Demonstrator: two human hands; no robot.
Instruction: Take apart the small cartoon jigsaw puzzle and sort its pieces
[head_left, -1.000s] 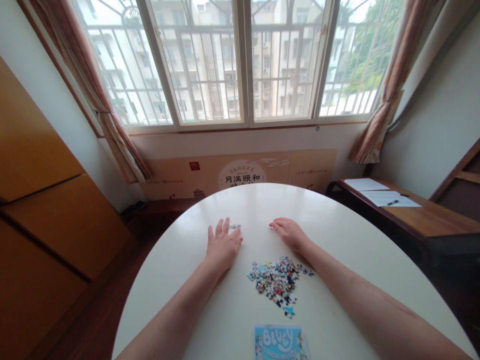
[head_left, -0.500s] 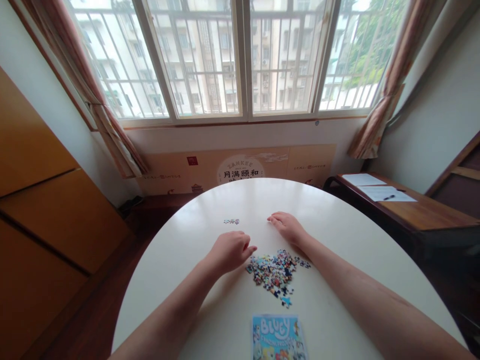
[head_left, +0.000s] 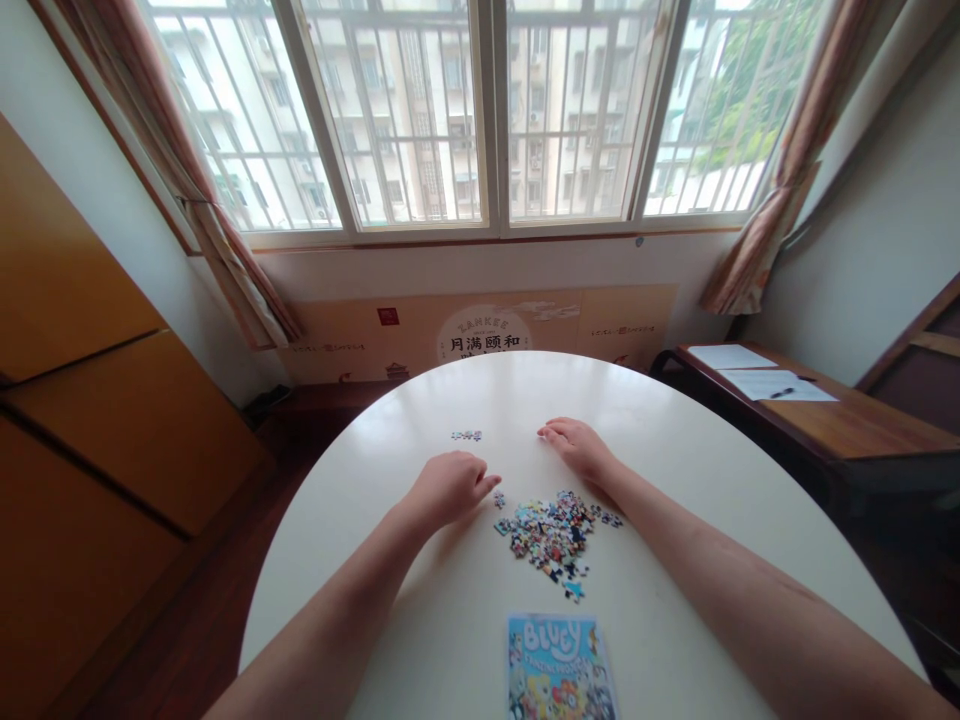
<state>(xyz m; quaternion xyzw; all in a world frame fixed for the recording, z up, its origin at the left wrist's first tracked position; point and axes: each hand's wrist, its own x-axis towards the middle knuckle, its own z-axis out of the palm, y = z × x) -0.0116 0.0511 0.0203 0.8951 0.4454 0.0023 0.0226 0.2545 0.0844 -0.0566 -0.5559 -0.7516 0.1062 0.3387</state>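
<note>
My left hand (head_left: pixel 452 484) is over the table just left of a heap of jigsaw puzzle pieces (head_left: pixel 551 535). Its thumb sticks out to the right, apart from the bent fingers, whose tips are hidden; I see nothing held. A single puzzle piece (head_left: pixel 499 499) lies by the thumb tip, a little apart from the heap. Beyond this hand lies a short row of puzzle pieces (head_left: pixel 466 435). My right hand (head_left: pixel 574 445) rests on the table behind the heap, its fingers stretched loosely to the left, with nothing visible in them.
The round white table (head_left: pixel 337 560) fills the middle. A blue packet lettered "Bluey" (head_left: pixel 559 670) lies at the near side. At right, a wooden side table (head_left: pixel 892 425) carries papers (head_left: pixel 772 384) and a pen. A printed box (head_left: pixel 337 335) stands below the window.
My left hand has drawn back slightly to the left from the heap, and a single puzzle piece now shows by its thumb. My right hand stays in place. The view has shifted slightly.
</note>
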